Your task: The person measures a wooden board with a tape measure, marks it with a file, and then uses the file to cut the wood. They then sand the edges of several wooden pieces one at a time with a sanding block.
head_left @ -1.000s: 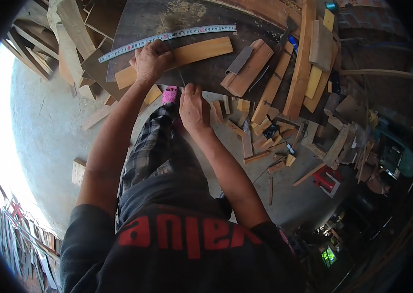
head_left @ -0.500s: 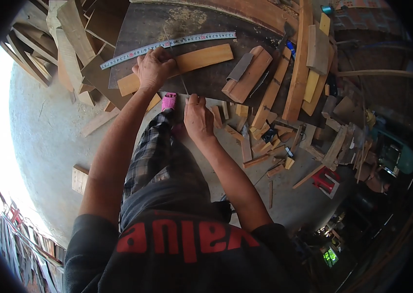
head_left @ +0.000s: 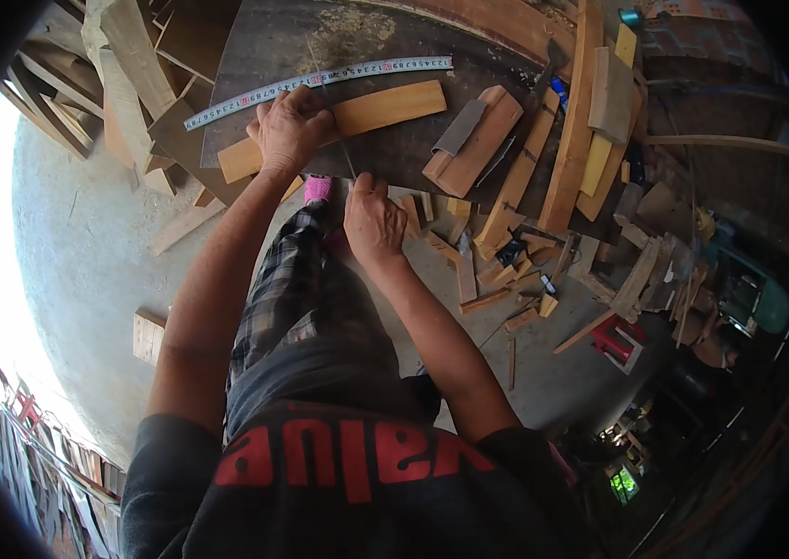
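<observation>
A curved, light wooden strip (head_left: 390, 109) lies on the dark worktop (head_left: 259, 47). My left hand (head_left: 290, 126) presses on it left of its middle, fingers bent around its edge. Just beyond the strip runs a white measuring tape (head_left: 366, 71), which my left fingertips touch or nearly touch. My right hand (head_left: 374, 219) is closed at the worktop's near edge on the end of a thin metal rod or blade (head_left: 349, 160). This thin piece crosses the wooden strip beside my left hand and reaches past the tape; its exact kind cannot be made out.
A wooden block (head_left: 480, 140) with a grey pad and long boards (head_left: 569, 130) lie on the right of the worktop. Wood offcuts (head_left: 466, 270) and a red stool (head_left: 616, 340) are on the floor. More boards (head_left: 133, 74) lean at the upper left.
My right hand has moved slightly up and left, along with the thin metal piece. My left hand stays on the wooden strip. The whole view has shifted a little.
</observation>
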A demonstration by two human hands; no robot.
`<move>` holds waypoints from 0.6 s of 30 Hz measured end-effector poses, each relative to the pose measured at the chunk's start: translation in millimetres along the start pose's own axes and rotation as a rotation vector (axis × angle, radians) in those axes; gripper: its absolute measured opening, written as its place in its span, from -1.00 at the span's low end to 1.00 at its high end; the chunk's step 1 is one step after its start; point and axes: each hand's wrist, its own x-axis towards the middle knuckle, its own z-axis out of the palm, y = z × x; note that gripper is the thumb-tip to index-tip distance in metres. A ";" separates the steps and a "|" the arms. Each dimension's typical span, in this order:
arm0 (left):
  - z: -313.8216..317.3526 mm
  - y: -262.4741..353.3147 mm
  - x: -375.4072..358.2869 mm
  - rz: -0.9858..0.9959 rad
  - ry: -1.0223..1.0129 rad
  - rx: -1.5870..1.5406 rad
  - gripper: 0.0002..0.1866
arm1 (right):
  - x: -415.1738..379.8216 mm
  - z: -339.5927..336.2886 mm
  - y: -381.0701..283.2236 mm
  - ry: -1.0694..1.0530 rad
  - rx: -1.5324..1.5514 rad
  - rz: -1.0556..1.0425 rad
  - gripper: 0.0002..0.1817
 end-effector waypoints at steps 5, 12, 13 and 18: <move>-1.4 -13.5 -9.4 0.220 0.089 -0.001 -0.66 | 23.3 2.2 -5.4 0.077 0.014 -0.005 -0.76; -1.8 -9.7 -42.5 0.286 0.262 0.107 -0.52 | 22.4 0.2 -6.5 0.101 0.008 -0.009 -0.76; -0.1 -9.4 -41.5 0.280 0.267 0.108 -0.52 | 21.6 0.3 -7.0 0.099 0.009 -0.017 -0.76; 5.1 -7.0 -40.5 0.214 0.303 0.117 -0.55 | 19.2 -8.8 -11.1 0.023 0.064 0.044 -0.77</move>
